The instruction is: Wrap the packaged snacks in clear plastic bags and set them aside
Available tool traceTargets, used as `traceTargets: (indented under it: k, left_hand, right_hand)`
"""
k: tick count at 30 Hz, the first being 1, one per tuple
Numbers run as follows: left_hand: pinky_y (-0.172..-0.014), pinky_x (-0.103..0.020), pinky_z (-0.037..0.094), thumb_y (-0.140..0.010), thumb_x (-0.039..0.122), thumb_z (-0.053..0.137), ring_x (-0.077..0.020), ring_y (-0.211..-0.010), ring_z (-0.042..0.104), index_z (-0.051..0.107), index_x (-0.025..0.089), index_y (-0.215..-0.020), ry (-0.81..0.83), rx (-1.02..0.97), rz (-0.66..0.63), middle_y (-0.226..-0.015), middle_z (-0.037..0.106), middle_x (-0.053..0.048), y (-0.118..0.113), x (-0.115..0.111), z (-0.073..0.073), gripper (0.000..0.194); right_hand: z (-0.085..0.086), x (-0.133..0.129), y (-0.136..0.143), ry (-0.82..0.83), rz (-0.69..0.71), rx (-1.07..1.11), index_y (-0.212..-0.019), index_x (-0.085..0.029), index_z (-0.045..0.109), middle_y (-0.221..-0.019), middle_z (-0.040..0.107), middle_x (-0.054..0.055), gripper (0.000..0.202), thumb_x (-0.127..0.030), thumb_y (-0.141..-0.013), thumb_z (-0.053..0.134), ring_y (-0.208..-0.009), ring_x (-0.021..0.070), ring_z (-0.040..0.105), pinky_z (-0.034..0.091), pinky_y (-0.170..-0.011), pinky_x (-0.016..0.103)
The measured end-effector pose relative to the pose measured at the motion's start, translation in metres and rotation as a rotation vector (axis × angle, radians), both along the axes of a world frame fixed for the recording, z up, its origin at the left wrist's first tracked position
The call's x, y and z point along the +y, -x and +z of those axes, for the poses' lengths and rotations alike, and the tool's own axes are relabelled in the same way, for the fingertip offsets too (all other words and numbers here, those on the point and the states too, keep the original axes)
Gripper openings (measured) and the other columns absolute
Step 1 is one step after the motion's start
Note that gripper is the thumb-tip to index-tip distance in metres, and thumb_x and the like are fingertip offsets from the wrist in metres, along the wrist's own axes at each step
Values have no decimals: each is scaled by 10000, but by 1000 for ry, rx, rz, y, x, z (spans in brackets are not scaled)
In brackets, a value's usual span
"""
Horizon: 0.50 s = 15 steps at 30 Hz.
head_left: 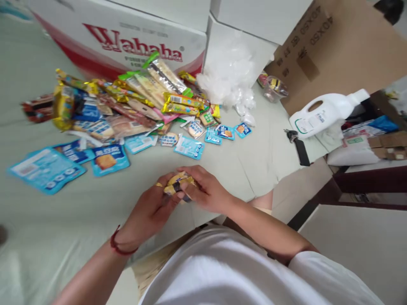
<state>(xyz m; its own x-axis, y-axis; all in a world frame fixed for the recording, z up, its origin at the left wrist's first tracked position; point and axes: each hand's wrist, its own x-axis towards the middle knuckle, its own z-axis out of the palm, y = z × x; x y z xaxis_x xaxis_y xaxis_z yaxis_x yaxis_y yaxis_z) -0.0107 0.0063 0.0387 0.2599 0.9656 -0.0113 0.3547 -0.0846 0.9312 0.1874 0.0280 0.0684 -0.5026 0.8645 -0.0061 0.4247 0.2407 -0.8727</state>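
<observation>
Both my hands meet near the front edge of the table (pixel 219 169), around a small yellow-and-dark wrapped snack (pixel 174 185). My left hand (pixel 155 203), with a red cord at the wrist, closes on its left side. My right hand (pixel 206 190) grips it from the right, thumb across the front. The fingers hide part of the wrapper. Beyond them lies a heap of packaged snacks: yellow packets (pixel 181 103), long clear packs with green ends (pixel 165 76) and round white-wrapped biscuits (pixel 195 128). Blue snack packets (pixel 110 160) lie along the near side of the heap.
Behind the heap stands a Wahaha carton (pixel 127 42). Clear plastic bags (pixel 230 76) lie beside it. To the right are a clear tub (pixel 275 89) with packets, a white jug (pixel 327 112), keys with a black fob (pixel 299 148) and an open cardboard box (pixel 337 46).
</observation>
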Motion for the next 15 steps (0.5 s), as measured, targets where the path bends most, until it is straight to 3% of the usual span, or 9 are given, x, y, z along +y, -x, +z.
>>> traceTargets:
  k: [4,8,10,13,15]
  left_hand:
    - [-714,-335,596,-953,534,557,-258,-848,742,615,181,-1293,30,-16,-92,-1060,766,-97,-41,22,-7,494]
    - [-800,-361,625,-976,557,494,-270,-976,731,647,178,-1239,123,-121,-110,-1132,749,-114,-85,49,-19,486]
    - [-740,-356,646,-989,596,456,-263,-965,728,644,183,-1229,248,-227,-104,-1161,733,-125,-102,61,-22,514]
    - [-636,-343,658,-999,630,438,-252,-933,730,607,187,-1268,330,-314,-67,-1144,716,-128,-113,72,-24,545]
    - [-660,-334,667,-1013,597,452,-234,-911,736,609,193,-1258,265,-288,-41,-1094,721,-111,-111,73,-27,499]
  right_hand:
    - [-9,7,-45,234,-38,37,-1502,-194,492,-1424,588,137,741,-476,-878,777,-1307,247,571,477,-1105,379]
    - [-22,14,-81,488,-226,294,-1459,-232,536,-1262,668,71,768,-566,-824,812,-1129,217,634,513,-996,346]
    - [-23,20,-99,561,-236,364,-1423,-242,571,-1210,684,54,755,-535,-788,855,-1091,212,644,513,-986,344]
    - [-9,43,-140,514,-298,297,-1368,-249,622,-1196,697,52,683,-476,-775,874,-1069,216,653,523,-973,353]
    - [7,76,-181,370,-452,165,-1336,-252,642,-1227,695,58,621,-476,-795,850,-1068,224,659,530,-973,368]
